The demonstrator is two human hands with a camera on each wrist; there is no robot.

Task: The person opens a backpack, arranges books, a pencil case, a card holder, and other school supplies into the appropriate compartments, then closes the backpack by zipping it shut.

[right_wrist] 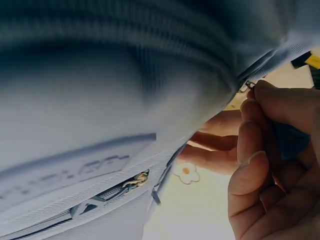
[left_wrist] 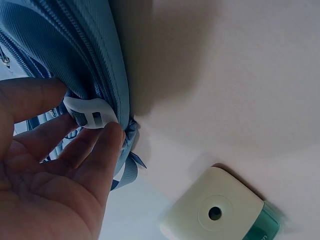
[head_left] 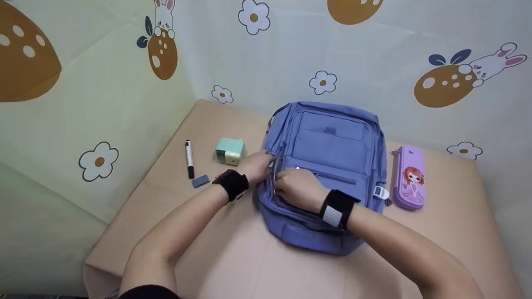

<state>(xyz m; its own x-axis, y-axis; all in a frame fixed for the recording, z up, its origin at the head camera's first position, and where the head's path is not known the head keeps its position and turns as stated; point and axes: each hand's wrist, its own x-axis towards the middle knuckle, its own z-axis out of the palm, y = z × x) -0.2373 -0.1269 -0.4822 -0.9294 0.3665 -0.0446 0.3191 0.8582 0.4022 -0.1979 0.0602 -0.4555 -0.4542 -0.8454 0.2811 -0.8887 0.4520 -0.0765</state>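
Note:
A blue-purple backpack (head_left: 332,145) lies with its front face up on the table. At its left side, my left hand (head_left: 255,166) grips the bag's edge. In the left wrist view, its thumb and fingers close around the fabric beside a white buckle (left_wrist: 92,112), and fingertips touch that buckle. Over the bag's left front, my right hand (head_left: 301,187) pinches a zipper pull (right_wrist: 290,140). The right wrist view shows thumb and forefinger at the metal slider (right_wrist: 247,86); the dark blue tab sits inside the curled fingers. Part of the zipper is hidden by the hands.
Left of the bag are a mint-green pencil sharpener (head_left: 230,149), a white marker with black ends (head_left: 189,158) and a blue-grey eraser (head_left: 200,181). A purple pencil case (head_left: 409,178) with a doll picture lies to the right. Patterned cloth (head_left: 266,58) hangs behind the table (head_left: 232,249).

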